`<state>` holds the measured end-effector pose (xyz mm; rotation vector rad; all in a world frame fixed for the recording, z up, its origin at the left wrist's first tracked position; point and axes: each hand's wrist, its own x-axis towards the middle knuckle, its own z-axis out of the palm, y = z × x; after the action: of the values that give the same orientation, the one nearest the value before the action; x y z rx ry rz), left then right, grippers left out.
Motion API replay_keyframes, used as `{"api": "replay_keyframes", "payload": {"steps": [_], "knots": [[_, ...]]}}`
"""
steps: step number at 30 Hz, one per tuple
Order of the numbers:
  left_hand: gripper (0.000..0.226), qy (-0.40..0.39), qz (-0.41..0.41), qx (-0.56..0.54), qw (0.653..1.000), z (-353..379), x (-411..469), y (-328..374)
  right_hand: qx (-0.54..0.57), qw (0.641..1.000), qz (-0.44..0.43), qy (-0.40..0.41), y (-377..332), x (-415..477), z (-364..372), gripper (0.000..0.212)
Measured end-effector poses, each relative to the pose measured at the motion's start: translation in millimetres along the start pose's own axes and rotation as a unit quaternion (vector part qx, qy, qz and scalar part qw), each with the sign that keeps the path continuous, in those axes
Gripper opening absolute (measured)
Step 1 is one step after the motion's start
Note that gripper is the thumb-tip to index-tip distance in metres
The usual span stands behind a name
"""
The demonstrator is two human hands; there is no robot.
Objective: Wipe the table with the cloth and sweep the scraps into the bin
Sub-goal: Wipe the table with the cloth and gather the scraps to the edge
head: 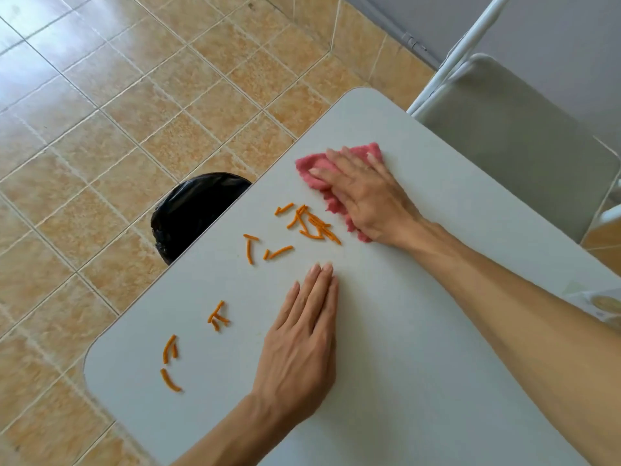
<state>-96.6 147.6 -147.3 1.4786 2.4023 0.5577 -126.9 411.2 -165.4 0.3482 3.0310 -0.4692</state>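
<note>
The right hand, in the middle of the frame toward the upper right, lies flat on the pink cloth with its fingers spread, a pressing grip rather than a pinch; the cloth is bunched under the palm and shows beyond the fingertips toward the upper left and beside the wrist at its lower edge. The left hand, lower centre, rests palm down on the bare tabletop with its fingers pressed together, holding nothing.

The step in hand looks like the wiping and gathering stroke; the cloth sits just beside the densest cluster of orange scraps, and none of the scraps appear to have gone over the edge yet. More scraps lie scattered to the lower left: a few in the middle, a small knot further down, and some near the lower left corner of the tabletop.

The bin, lined with a black bag, stands on the tiled floor left of centre, partly hidden under the tabletop's edge; the next move seems to call for pushing the cloth leftward across the scraps toward that edge, aimed so they drop into the bin and not onto the tiles; the far-flung pieces at the lower left would need gathering toward it too.

A white folding chair stands at the upper right, clear of the sweep; nothing lies between the scraps and the edge.
</note>
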Motion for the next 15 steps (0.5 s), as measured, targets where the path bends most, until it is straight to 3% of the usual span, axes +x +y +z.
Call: {"api": "replay_keyframes", "payload": {"steps": [5, 10, 12, 15], "knots": [[0.062, -0.011, -0.022, 0.011, 1.0, 8.4, -24.2, -4.7, -0.018, 0.965, 0.254, 0.071, 42.7, -42.8, -13.9, 0.055], [0.061, -0.019, -0.022, 0.022, 0.999, 9.4, -25.8, -5.3, -0.039, 0.881, 0.443, 0.16, -12.7, -91.8, 12.2, 0.051], [0.06, -0.021, -0.024, 0.018, 0.999, 8.3, -26.4, -5.8, -0.041, 0.886, 0.43, 0.172, -57.2, -100.0, 27.5, 0.051], [0.06, -0.021, -0.027, 0.016, 0.999, 8.5, -25.1, -5.8, -0.063, 0.953, 0.269, 0.123, -92.2, -121.6, 40.6, 0.052]]}}
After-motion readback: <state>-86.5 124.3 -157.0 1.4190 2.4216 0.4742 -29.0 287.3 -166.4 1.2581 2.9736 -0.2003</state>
